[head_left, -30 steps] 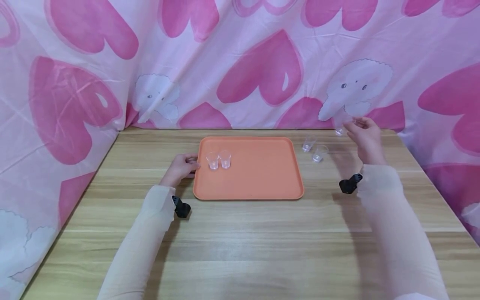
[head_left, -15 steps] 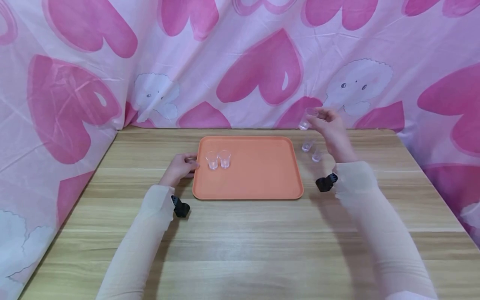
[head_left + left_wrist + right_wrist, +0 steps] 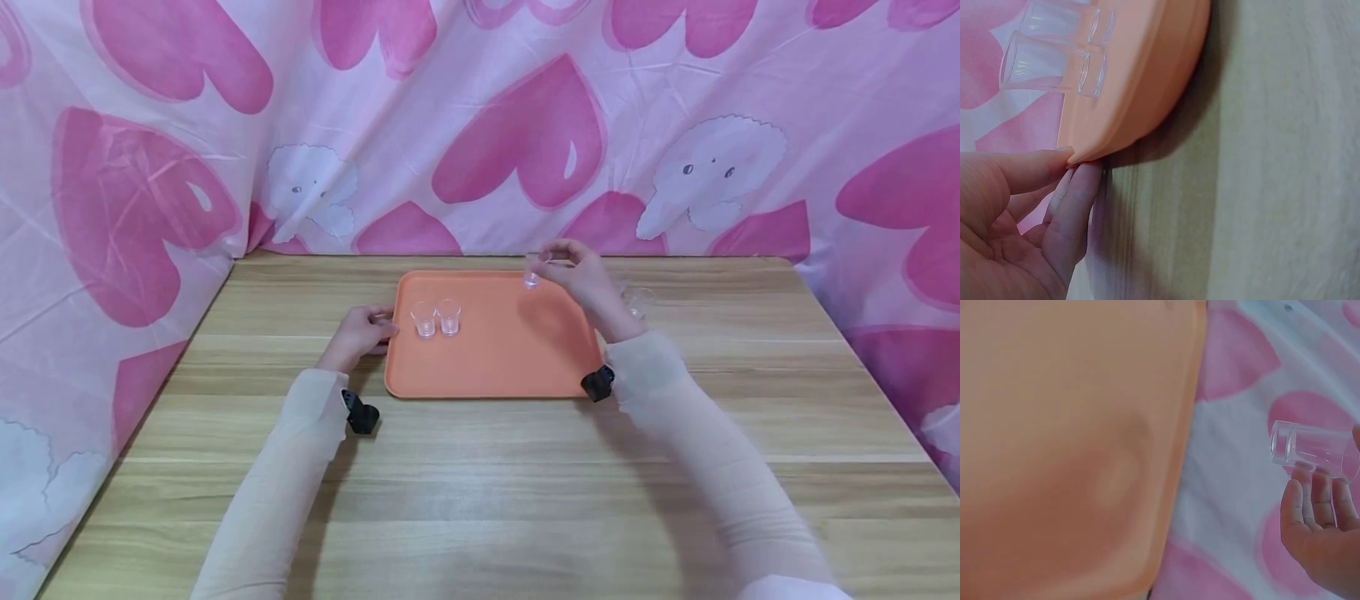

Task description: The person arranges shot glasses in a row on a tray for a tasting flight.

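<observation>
My left hand (image 3: 358, 337) pinches the left rim of the orange tray (image 3: 491, 362); in the left wrist view the thumb lies on top and the fingers (image 3: 1075, 212) are beneath. Two clear shot glasses stand upright side by side on the tray's left part, a left glass (image 3: 425, 323) and a right glass (image 3: 449, 321). Over the tray's back right, my right hand (image 3: 588, 283) holds another clear shot glass (image 3: 1316, 452) between thumb and fingertips. Its base hangs above the tray in the head view.
Right of the tray, a clear glass (image 3: 640, 302) stands on the wooden table (image 3: 480, 492), partly hidden behind my right hand and wrist. A pink heart-print cloth (image 3: 405, 108) hangs at the back and left of the table.
My right hand has carried the shot glass leftward from the table's back right to over the tray. The left hand, tray and two glasses on it have stayed in place.
</observation>
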`<state>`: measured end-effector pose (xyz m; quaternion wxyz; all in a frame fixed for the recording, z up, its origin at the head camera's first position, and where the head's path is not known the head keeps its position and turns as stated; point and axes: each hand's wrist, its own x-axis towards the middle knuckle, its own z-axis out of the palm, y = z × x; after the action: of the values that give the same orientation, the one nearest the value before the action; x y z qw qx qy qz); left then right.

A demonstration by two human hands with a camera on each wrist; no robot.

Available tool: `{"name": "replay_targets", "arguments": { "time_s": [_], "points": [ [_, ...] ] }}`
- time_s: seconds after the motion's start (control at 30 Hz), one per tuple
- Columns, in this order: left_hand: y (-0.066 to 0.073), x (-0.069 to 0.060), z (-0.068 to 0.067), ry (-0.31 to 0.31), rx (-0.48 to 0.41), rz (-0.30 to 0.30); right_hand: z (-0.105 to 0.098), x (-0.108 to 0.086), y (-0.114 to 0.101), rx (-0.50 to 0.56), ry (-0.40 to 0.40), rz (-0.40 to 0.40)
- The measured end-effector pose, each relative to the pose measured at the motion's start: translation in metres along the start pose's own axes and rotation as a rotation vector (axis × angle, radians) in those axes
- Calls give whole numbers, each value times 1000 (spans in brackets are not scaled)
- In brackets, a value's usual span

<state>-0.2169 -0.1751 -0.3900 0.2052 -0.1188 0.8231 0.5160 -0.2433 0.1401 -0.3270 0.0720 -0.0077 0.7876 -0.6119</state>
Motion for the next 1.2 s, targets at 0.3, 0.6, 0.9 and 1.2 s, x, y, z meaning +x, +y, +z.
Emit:
{"name": "replay_targets", "arguments": {
  "time_s": [0.3,0.6,0.9,1.2],
  "points": [
    [2,-1,0,-10,-4,4,34,1,11,-27,-55,51],
    [-1,1,-1,-11,6,16,56,2,20,-101,-134,75],
    [-1,2,-2,-14,5,2,72,0,25,-61,-160,111],
    [0,1,-1,-9,5,-3,77,1,32,-71,-163,100]
  ]
}}
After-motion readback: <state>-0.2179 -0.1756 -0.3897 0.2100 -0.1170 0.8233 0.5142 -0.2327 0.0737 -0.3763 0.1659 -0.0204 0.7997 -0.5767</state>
